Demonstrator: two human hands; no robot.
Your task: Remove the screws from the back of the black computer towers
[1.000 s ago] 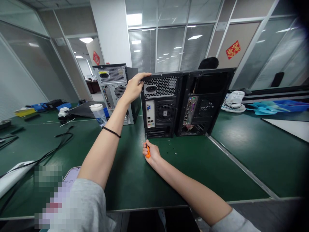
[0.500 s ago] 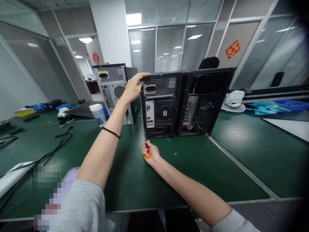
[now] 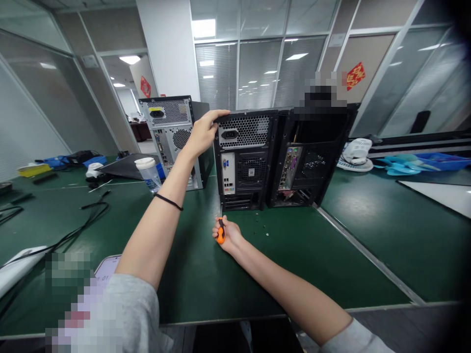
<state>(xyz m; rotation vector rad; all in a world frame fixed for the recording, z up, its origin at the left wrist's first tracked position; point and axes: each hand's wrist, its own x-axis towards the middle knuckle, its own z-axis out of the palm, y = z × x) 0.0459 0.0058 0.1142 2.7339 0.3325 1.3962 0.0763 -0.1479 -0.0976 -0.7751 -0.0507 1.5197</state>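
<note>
Screwdriver [image 3: 220, 237] clenched in right grip [image 3: 227, 234], orange handle low, shaft pointing up to the bottom corner of a black computer case [image 3: 245, 159], just beyond that grip. Left grip [image 3: 204, 132] spread over the upper corner of the same case, apparently steadying it rather than wrapped around it. Seating of the tip in any screw: too small to tell. Likely to slip off and scrape the panel if angled off-line; possibly also to tilt or shove the case if pushed hard against so light a brace. Right of right grip, small loose pieces [image 3: 267, 234] on the green table [image 3: 265, 279], easy to sweep away with a stray wrist. Farther right, another black case [image 3: 312, 162], close beside the first and limiting sideways turning. Left of left grip, a silver-backed case [image 3: 181, 139] and, lower, a lidded cup [image 3: 147, 172], easy to knock with the forearm [image 3: 162, 225].
</note>
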